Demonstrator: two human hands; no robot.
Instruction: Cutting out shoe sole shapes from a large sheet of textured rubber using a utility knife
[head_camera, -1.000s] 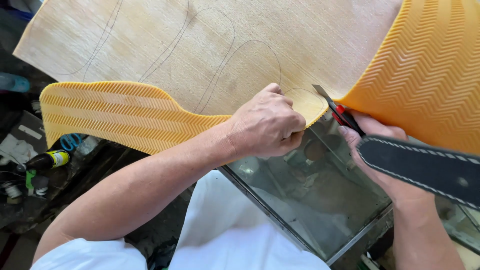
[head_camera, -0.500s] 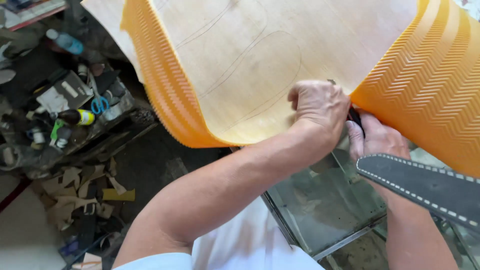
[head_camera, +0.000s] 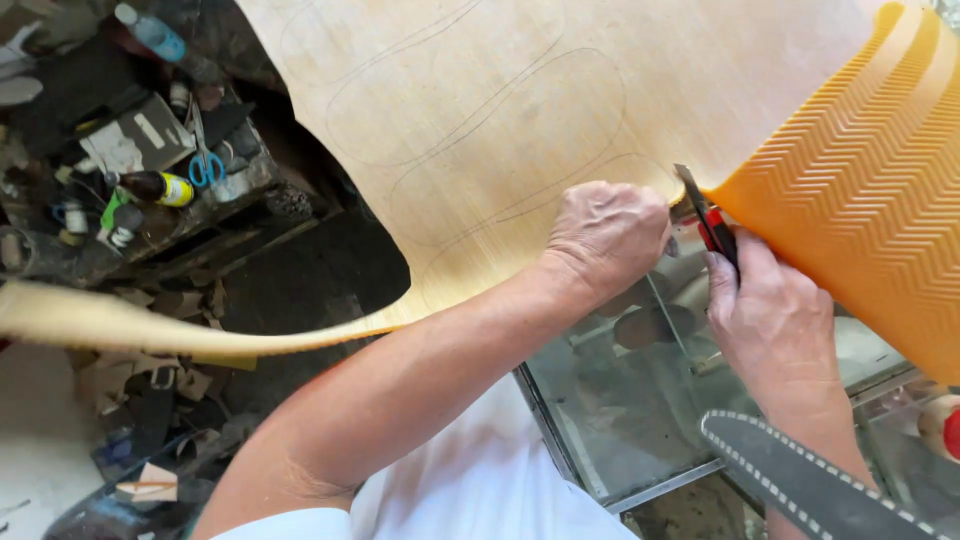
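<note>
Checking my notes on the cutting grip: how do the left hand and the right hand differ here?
The left hand is closed in a fist, gripping the cut edge of the tan sheet; the right hand holds a red-and-black utility knife, blade up at that edge. The left hand sits on the sheet's smooth pale side; the right lies below its orange ridged underside. Both work over the glass case.

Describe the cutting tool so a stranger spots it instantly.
Start at the big tan sheet with its orange zigzag-ribbed underside. At its lower edge, the right hand holds a utility knife: slim, black and red, the only bladed thing touching the sheet.
</note>
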